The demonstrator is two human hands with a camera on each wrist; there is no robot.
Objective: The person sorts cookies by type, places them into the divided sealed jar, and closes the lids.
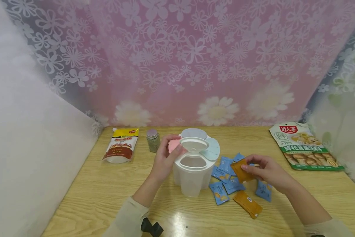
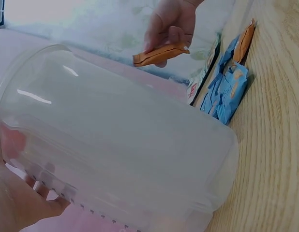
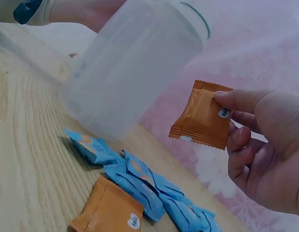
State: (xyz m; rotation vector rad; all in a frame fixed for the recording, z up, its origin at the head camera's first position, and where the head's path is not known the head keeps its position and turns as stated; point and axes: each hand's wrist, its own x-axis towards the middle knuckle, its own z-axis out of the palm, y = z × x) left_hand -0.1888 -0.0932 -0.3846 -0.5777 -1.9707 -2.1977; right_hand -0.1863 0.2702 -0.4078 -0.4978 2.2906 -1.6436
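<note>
In the head view a translucent multi-compartment container (image 1: pixel 192 189) stands upright on the table. Its front flap lid (image 1: pixel 194 144) is raised over an opening, while the pink, grey and pale blue lids lie closed. My left hand (image 1: pixel 165 158) grips the container at its left side, thumb by the pink lid (image 1: pixel 177 147). Between thumb and fingers, my right hand (image 1: pixel 269 172) pinches an orange sachet (image 3: pixel 201 116) above the pile, to the right of the container. Several blue sachets (image 1: pixel 233 185) lie on the table beneath it, and another orange sachet (image 1: pixel 248 204) sits closest to me.
Behind my left hand stands a small glass jar (image 1: pixel 153 142) of dried herbs with a metal cap. A yellow, white and brown spouted pouch (image 1: pixel 121 144) lies at the back left. A green and white food packet (image 1: pixel 305 148) rests at the back right. A floral curtain (image 1: pixel 177 65) hangs behind.
</note>
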